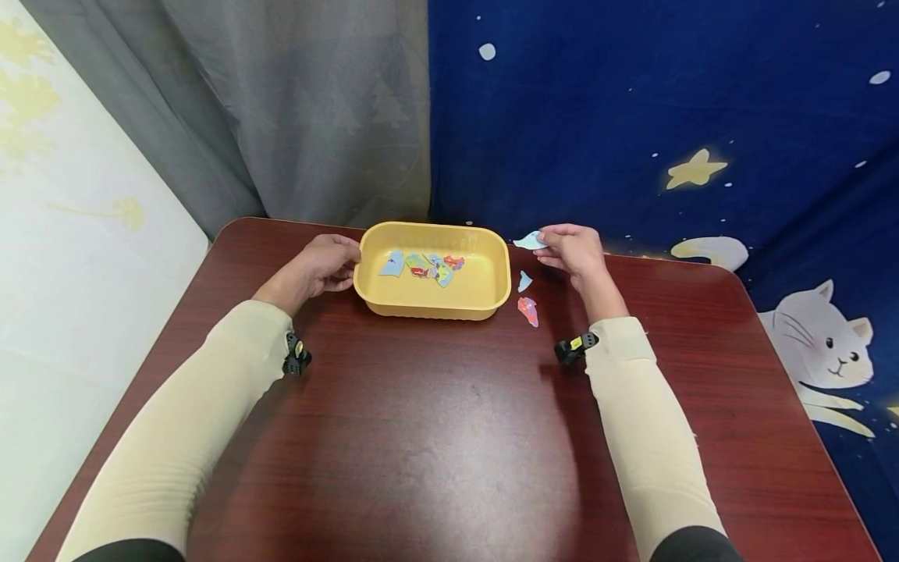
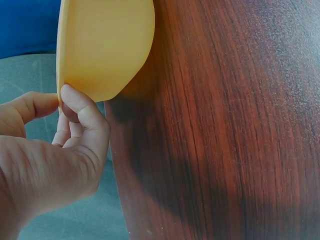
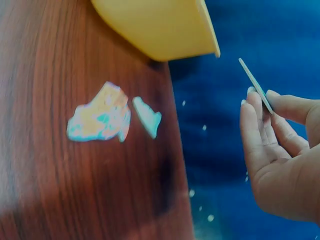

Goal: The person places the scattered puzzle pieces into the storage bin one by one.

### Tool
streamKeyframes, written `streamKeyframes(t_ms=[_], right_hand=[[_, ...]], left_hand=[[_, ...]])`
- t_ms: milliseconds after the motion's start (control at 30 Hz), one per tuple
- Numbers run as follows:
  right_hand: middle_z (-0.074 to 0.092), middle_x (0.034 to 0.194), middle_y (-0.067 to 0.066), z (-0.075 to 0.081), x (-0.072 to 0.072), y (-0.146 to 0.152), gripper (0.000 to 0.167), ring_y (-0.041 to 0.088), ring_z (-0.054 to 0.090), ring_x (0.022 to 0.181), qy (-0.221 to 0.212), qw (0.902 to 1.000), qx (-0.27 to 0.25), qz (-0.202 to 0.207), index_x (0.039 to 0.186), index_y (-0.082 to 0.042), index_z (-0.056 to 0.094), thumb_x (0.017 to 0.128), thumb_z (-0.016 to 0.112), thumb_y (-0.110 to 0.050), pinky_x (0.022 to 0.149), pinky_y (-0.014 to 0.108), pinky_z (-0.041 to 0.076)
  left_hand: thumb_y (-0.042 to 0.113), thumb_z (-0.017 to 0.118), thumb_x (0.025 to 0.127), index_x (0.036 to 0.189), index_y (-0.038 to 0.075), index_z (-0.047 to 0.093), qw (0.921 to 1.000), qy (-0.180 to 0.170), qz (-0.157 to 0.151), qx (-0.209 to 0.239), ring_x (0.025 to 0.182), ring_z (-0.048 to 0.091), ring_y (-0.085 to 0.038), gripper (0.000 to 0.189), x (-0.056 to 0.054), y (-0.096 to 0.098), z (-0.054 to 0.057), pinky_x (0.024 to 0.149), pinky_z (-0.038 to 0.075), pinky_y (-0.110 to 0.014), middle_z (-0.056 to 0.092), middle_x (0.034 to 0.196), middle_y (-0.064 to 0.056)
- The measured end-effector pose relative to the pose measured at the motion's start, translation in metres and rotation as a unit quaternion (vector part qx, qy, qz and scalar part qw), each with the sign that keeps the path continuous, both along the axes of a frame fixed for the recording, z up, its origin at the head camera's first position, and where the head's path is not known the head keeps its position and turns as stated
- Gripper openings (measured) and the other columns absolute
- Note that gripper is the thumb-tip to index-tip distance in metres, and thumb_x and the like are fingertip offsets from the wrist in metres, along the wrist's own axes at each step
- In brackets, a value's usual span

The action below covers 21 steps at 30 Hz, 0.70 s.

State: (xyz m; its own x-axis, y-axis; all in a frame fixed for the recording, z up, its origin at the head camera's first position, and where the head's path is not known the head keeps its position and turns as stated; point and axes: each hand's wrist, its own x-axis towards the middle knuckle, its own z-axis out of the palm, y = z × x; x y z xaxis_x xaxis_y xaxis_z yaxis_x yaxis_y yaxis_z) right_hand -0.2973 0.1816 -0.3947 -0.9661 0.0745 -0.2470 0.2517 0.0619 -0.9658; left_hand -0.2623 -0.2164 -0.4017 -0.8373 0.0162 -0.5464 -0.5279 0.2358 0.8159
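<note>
My left hand [image 1: 328,264] pinches the left end rim of a yellow plastic basin [image 1: 449,304]; in the left wrist view thumb and fingertips close on the basin's edge [image 2: 61,45]. Several flat, irregular, colourful puzzle pieces [image 1: 442,273] lie inside, a pale blue one [image 1: 393,264] apart at the left. Beyond the basin's right end, my right hand [image 1: 572,248] pinches a light blue puzzle piece [image 1: 528,240] between thumb and fingers. The right wrist view shows this thin piece [image 3: 255,85] edge-on. Below it on the table are a small blue piece [image 1: 524,281] and a red-purple piece [image 1: 528,311].
The dark red wooden table [image 1: 421,437] has its back edge right behind the basin. A grey curtain [image 1: 316,117] and a blue starry curtain [image 1: 597,117] hang behind it. A white patterned wall [image 1: 84,234] stands at the left.
</note>
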Motion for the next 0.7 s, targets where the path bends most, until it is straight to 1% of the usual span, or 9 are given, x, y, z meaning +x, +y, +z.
streamKeyframes(t_ms=[100,233,367,467,600,700], right_hand=[[0.070,0.076,0.005,0.004,0.001,-0.008,0.024,0.012,0.068,0.060,0.003,0.9998,0.013,0.012,0.110,0.002,0.066,0.088,0.070,-0.009,0.062,0.025,0.058],[0.070,0.078,0.007,0.007,0.002,-0.018,0.025,0.012,0.068,0.060,-0.003,0.9995,0.008,0.032,0.112,0.004,0.065,0.089,0.068,-0.006,0.061,0.024,0.058],[0.070,0.082,0.010,0.008,0.002,-0.026,0.027,0.014,0.069,0.063,-0.017,0.9984,-0.004,0.054,0.116,0.007,0.063,0.089,0.064,0.002,0.064,0.026,0.059],[0.069,0.084,0.011,0.008,0.001,-0.031,0.031,0.016,0.070,0.065,-0.027,0.9970,-0.004,0.072,0.119,0.009,0.062,0.088,0.061,0.007,0.068,0.029,0.059],[0.068,0.086,0.013,0.007,0.000,-0.038,0.036,0.016,0.070,0.067,-0.036,0.9949,0.012,0.094,0.122,0.009,0.060,0.086,0.060,0.009,0.071,0.030,0.059],[0.067,0.093,0.016,0.007,-0.002,-0.044,0.037,0.015,0.069,0.069,-0.041,0.9925,0.035,0.110,0.123,0.009,0.059,0.086,0.060,0.008,0.072,0.029,0.059]], left_hand=[[0.012,0.052,0.094,0.130,0.007,0.045,1.0000,0.000,-0.001,0.001,0.057,0.054,-0.009,0.037,0.001,0.000,0.000,0.056,0.052,-0.021,0.055,0.082,-0.001],[0.012,0.052,0.094,0.130,0.007,0.045,1.0000,0.000,0.001,-0.001,0.057,0.054,-0.009,0.037,0.000,0.000,-0.001,0.056,0.052,-0.021,0.055,0.085,-0.001],[0.013,0.052,0.094,0.129,0.008,0.046,1.0000,0.001,0.003,-0.004,0.057,0.054,-0.009,0.036,0.000,0.000,-0.002,0.056,0.052,-0.021,0.055,0.087,-0.003],[0.013,0.051,0.094,0.127,0.008,0.047,1.0000,0.001,0.005,-0.007,0.057,0.055,-0.009,0.034,0.000,0.001,-0.003,0.056,0.053,-0.021,0.055,0.084,-0.002],[0.013,0.052,0.094,0.126,0.009,0.048,0.9999,0.002,0.007,-0.011,0.057,0.054,-0.009,0.033,0.000,0.001,-0.003,0.056,0.053,-0.021,0.054,0.082,-0.001],[0.014,0.052,0.094,0.126,0.009,0.048,0.9999,0.001,0.008,-0.012,0.058,0.054,-0.010,0.033,-0.001,0.000,-0.002,0.056,0.053,-0.021,0.055,0.084,-0.002]])
